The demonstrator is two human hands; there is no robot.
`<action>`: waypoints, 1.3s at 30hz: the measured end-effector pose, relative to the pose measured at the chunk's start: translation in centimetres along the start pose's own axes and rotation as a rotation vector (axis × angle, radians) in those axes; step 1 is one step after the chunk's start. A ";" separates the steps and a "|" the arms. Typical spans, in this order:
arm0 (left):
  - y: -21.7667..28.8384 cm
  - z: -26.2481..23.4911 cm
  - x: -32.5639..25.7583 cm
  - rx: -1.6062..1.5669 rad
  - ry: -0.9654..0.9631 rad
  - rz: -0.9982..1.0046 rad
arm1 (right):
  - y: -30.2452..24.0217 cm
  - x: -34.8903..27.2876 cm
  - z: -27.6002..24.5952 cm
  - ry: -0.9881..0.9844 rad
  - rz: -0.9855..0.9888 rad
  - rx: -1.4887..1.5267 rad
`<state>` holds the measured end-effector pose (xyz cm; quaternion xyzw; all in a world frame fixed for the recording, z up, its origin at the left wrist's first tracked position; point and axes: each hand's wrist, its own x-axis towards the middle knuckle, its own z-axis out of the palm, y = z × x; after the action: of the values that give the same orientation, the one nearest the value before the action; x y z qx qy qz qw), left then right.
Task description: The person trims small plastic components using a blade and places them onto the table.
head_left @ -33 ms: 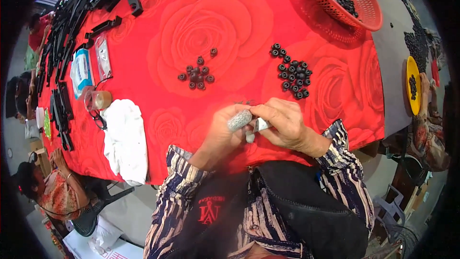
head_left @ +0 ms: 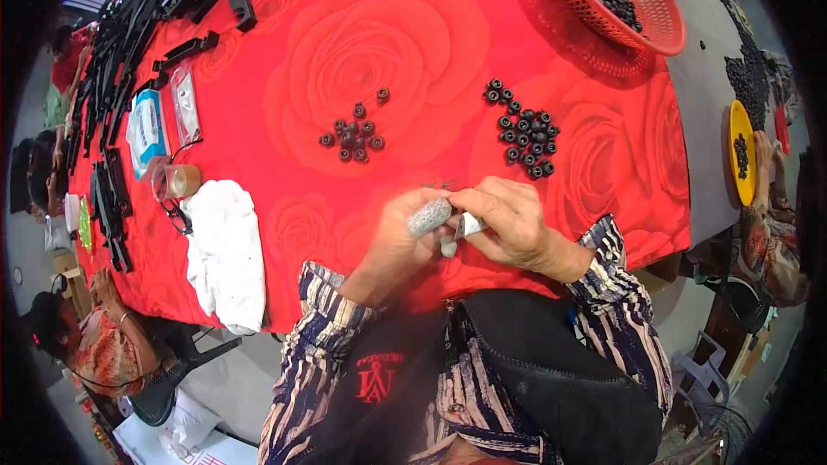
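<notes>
Low centre of frame: left hand is closing its fingers around a grey textured cylinder; right hand is pinching a small pale piece against its end. Looks like a fitting step underway; next probably calls for steady alignment. Black ring parts are lying loose, upper right.

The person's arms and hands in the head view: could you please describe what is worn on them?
Both forearms wear long sleeves striped in dark blue, white and tan, with cuffs ending at the wrists. The left hand and right hand are bare, with no gloves; no rings or watch are discernible.
</notes>
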<state>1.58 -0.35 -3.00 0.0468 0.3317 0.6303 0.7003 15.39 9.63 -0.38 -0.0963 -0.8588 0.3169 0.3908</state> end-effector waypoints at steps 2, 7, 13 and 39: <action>0.0 -0.1 0.3 -0.021 -0.042 0.019 | 0.0 0.1 -0.2 -0.012 -0.001 -0.005; 0.4 0.0 0.9 -0.059 -0.185 0.054 | 0.0 0.3 -0.5 0.027 -0.063 -0.069; 0.7 0.3 0.6 -0.073 -0.160 0.154 | 0.5 0.5 -0.7 0.025 -0.158 -0.006; 1.5 1.3 -0.1 0.301 -0.173 0.240 | 0.1 1.1 -1.9 -0.077 0.095 -0.034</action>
<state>0.99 0.35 -1.23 0.2439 0.3527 0.6461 0.6314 16.05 11.06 1.13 -0.1313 -0.8731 0.3237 0.3401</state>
